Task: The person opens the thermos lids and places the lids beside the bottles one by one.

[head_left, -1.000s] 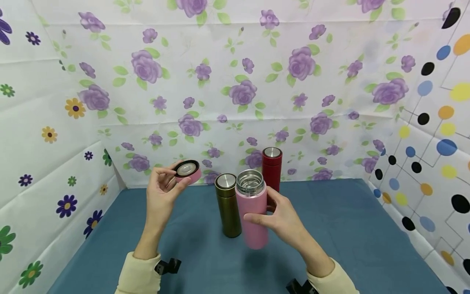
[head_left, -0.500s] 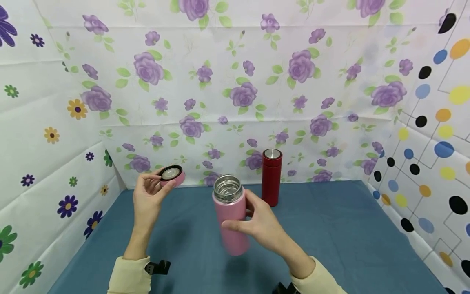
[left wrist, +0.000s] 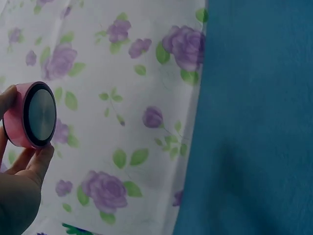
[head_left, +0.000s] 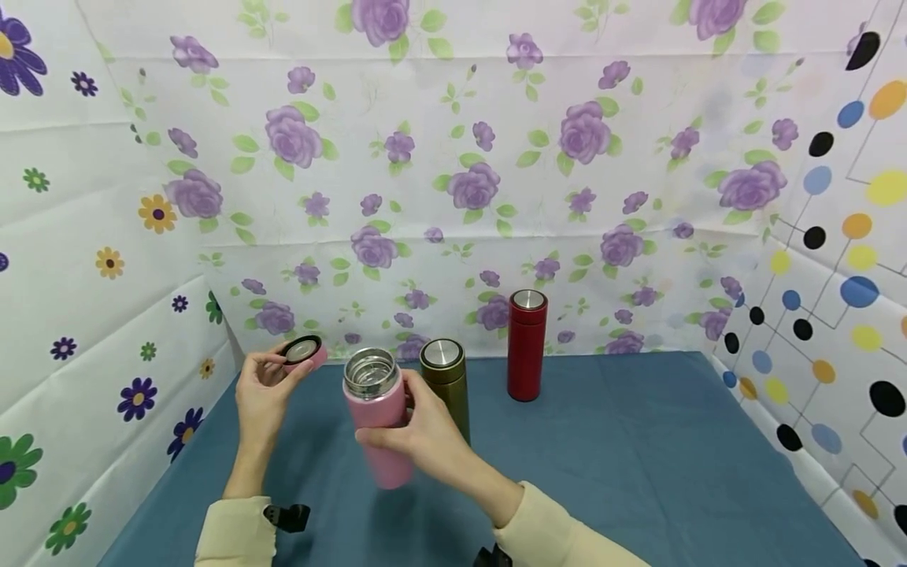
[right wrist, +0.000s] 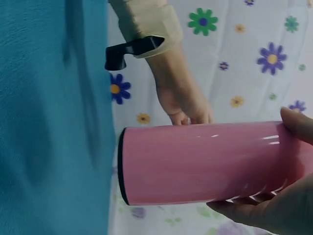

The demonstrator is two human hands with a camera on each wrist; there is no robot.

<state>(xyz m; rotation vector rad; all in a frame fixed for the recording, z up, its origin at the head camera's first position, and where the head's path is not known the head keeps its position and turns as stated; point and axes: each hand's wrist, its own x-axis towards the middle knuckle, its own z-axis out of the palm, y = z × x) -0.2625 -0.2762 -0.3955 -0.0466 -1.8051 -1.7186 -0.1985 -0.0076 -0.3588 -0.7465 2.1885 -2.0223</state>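
Note:
In the head view a pink thermos bottle (head_left: 383,441) without its lid shows its steel mouth, tilted slightly. My right hand (head_left: 425,429) grips it round the upper side and holds it above the table. In the right wrist view the pink bottle (right wrist: 205,164) lies across the picture, its dark base to the left. My left hand (head_left: 262,394) pinches the pink lid (head_left: 316,356) by its edge, left of the bottle. The lid (left wrist: 30,117) shows its silver disc in the left wrist view. Behind my right hand stands a green thermos (head_left: 453,394), partly hidden.
A red thermos (head_left: 527,350) stands upright at the back of the blue-covered table (head_left: 638,457), right of the green one. Flowered cloth (head_left: 425,189) hangs behind the table, with patterned cloths at both sides.
Both hands have moved left, the right one carrying the pink bottle from in front of the red thermos past the green one. The left hand has also lowered slightly with the lid.

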